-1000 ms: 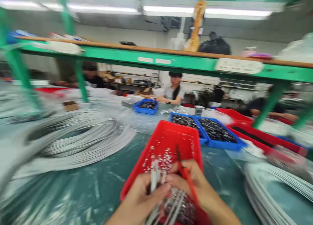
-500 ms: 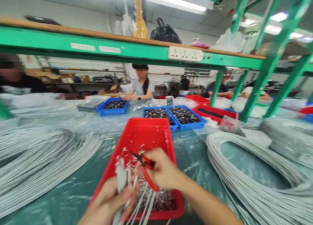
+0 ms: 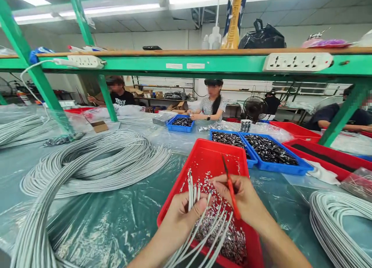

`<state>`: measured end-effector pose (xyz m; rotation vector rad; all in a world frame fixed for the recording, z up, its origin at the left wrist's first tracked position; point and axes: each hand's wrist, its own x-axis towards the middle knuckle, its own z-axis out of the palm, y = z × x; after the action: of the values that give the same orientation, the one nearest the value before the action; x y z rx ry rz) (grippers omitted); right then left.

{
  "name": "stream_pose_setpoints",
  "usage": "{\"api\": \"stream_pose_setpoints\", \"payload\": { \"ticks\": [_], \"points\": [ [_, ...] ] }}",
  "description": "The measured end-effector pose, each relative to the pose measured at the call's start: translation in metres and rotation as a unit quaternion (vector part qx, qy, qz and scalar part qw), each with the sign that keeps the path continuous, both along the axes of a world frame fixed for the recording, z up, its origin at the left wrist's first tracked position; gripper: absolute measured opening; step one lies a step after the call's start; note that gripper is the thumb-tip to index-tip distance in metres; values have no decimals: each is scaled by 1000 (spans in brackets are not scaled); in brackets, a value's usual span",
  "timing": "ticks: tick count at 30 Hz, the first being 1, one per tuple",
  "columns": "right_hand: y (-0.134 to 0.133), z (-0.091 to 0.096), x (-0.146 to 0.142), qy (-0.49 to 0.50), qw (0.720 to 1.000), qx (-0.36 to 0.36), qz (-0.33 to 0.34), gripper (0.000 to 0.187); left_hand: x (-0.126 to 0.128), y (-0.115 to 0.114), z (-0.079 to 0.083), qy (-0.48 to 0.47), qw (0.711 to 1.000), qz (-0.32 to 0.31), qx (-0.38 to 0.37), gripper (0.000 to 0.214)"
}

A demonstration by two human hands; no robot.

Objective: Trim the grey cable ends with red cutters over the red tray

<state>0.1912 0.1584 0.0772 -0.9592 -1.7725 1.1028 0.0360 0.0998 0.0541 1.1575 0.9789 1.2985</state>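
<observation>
My left hand (image 3: pixel 186 213) is closed round a bundle of grey-white cables (image 3: pixel 200 241), with their cut ends sticking up past the thumb and several lengths hanging loose to the right. My right hand (image 3: pixel 242 198) holds red-handled pliers (image 3: pixel 231 190), their dark jaws pointing up and away. Its thumb and forefinger come together close to the cable ends; whether they pinch a strand I cannot tell. Both hands are over a red tray (image 3: pixel 205 146), whose floor is strewn with small silvery scraps (image 3: pixel 229 237), thickest at the near end.
Coiled cable (image 3: pixel 95 163) lies on the left, and another coil (image 3: pixel 337 221) on the right. Behind the tray are blue trays (image 3: pixel 286 168) of dark parts. A green shelf beam (image 3: pixel 226 66) crosses overhead. A co-worker (image 3: pixel 213 105) sits opposite; other people sit farther off.
The view has swung left, so the tray and both hands appear farther right. The pliers have turned more upright, and the right fingertips have come to the cable ends.
</observation>
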Motion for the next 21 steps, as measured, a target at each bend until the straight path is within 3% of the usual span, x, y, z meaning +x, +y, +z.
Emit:
{"api": "stream_pose_setpoints", "payload": {
  "ticks": [2, 7, 11, 13, 15, 21],
  "points": [
    [8, -1, 9, -77, 993, 58, -64, 29, 1, 1, -3, 21, 999, 29, 15, 30],
    [36, -9, 35, -231, 956, 119, -133, 37, 3, 3, -8, -43, 999, -20, -17, 44],
    [43, -11, 41, -247, 956, 129, -96, 2, 3, 3, -1, -70, 998, 4, -4, 34],
    [41, -11, 37, -230, 963, 124, -66, 24, 1, 6, 2, -53, 998, 29, 9, 28],
    [37, -12, 29, -199, 974, 107, -33, 33, -3, 10, 2, -21, 997, 64, 22, 29],
    [12, -14, 9, -113, 991, 63, 26, 28, -15, 20, 3, 69, 988, 128, 57, 21]
  ]
}}
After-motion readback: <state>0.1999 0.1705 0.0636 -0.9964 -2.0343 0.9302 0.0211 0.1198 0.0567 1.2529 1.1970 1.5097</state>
